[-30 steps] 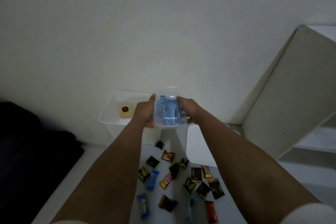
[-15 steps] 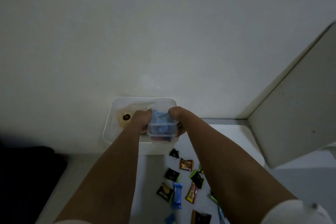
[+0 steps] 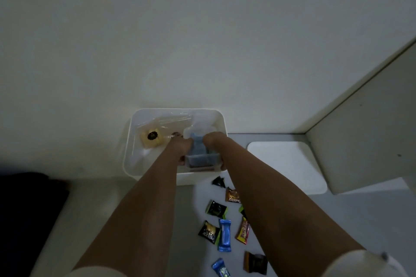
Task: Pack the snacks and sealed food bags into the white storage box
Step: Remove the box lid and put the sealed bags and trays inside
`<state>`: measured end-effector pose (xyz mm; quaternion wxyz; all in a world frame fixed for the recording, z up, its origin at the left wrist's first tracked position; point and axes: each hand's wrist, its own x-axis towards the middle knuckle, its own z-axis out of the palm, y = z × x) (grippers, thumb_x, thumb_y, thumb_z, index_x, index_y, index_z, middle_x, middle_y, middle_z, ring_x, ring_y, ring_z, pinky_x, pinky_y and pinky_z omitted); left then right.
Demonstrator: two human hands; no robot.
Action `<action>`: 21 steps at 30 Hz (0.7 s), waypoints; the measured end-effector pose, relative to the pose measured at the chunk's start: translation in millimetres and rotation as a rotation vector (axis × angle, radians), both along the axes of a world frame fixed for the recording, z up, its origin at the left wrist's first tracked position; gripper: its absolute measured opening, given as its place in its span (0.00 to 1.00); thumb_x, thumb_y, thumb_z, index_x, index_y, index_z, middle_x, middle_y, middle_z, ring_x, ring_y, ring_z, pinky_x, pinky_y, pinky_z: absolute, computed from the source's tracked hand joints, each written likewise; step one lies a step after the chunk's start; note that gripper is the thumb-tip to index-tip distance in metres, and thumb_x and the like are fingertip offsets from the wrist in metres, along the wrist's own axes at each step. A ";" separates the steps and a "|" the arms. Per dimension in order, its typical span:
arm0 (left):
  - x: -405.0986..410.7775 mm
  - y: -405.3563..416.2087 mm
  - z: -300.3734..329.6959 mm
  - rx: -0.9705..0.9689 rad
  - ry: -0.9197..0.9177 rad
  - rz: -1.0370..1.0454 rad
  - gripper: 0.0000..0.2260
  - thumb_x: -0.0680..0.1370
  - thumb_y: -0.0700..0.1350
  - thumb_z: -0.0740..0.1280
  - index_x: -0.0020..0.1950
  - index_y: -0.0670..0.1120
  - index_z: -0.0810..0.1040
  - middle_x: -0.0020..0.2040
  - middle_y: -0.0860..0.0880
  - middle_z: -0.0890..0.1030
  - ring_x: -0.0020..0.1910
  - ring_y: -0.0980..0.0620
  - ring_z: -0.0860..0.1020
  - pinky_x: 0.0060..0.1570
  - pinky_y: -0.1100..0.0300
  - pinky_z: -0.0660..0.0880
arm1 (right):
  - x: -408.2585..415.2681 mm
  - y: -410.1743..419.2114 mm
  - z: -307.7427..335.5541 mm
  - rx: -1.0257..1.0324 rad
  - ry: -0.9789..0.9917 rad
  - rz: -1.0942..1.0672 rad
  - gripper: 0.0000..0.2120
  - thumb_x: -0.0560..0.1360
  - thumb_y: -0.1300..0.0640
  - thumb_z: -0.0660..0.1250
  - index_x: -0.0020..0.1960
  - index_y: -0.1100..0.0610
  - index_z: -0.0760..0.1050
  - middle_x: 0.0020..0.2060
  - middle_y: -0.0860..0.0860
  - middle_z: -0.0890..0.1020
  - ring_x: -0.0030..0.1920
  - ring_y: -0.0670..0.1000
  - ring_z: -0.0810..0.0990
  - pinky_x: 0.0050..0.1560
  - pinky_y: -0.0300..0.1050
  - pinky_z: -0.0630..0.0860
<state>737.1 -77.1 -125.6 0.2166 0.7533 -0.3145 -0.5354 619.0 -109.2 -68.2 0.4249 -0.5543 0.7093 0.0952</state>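
Now: clear container held inside the box

Gripped from both sides: a clear container (image 3: 201, 155) of blue packets, left hand (image 3: 180, 143) and right hand (image 3: 213, 141) each curled against a side wall. Held within the right half of the white storage box (image 3: 130, 141), against the wall. Beside it in the box, a yellow snack (image 3: 152, 139) under a clear bag (image 3: 171, 120). Scattered on the desk (image 3: 292, 209) nearer the camera: wrapped snacks (image 3: 224, 235). Lying right of the box, a white lid (image 3: 286, 164).

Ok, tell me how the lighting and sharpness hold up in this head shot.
Head view: dim and underexposed, with a grey cast; the left hand and right hand are soft; glare on the clear bag in the white storage box; wrapper print partly legible; wide-angle bends edges.
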 end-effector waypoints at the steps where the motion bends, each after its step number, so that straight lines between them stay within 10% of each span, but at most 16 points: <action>1: 0.5 -0.3 -8.2 -0.014 0.008 0.011 0.23 0.82 0.52 0.65 0.65 0.34 0.74 0.59 0.35 0.81 0.55 0.37 0.82 0.55 0.47 0.80 | 0.4 -2.4 -6.1 -0.012 -0.031 -0.018 0.22 0.85 0.57 0.55 0.75 0.67 0.65 0.73 0.62 0.69 0.74 0.63 0.67 0.74 0.54 0.64; 7: 3.0 6.2 -38.7 -0.056 0.021 -0.031 0.12 0.83 0.47 0.65 0.42 0.42 0.77 0.52 0.37 0.81 0.50 0.42 0.80 0.56 0.48 0.77 | 3.3 0.2 -49.1 -0.015 0.032 0.098 0.30 0.81 0.47 0.62 0.74 0.67 0.63 0.70 0.60 0.72 0.69 0.60 0.73 0.64 0.48 0.72; 13: 0.1 6.9 -53.3 -0.145 -0.058 -0.083 0.07 0.81 0.45 0.66 0.43 0.47 0.79 0.46 0.40 0.83 0.47 0.41 0.82 0.50 0.49 0.79 | 7.0 -0.9 -78.2 -0.022 0.009 -0.139 0.40 0.66 0.29 0.66 0.64 0.59 0.73 0.54 0.56 0.80 0.55 0.60 0.80 0.61 0.56 0.76; 21: -1.3 8.4 -65.0 -0.052 -0.358 -0.339 0.09 0.78 0.50 0.67 0.49 0.45 0.81 0.45 0.45 0.82 0.43 0.46 0.80 0.41 0.58 0.76 | -1.6 16.1 -60.0 -0.120 0.155 -0.035 0.18 0.77 0.49 0.70 0.62 0.59 0.77 0.56 0.56 0.81 0.57 0.57 0.81 0.58 0.54 0.78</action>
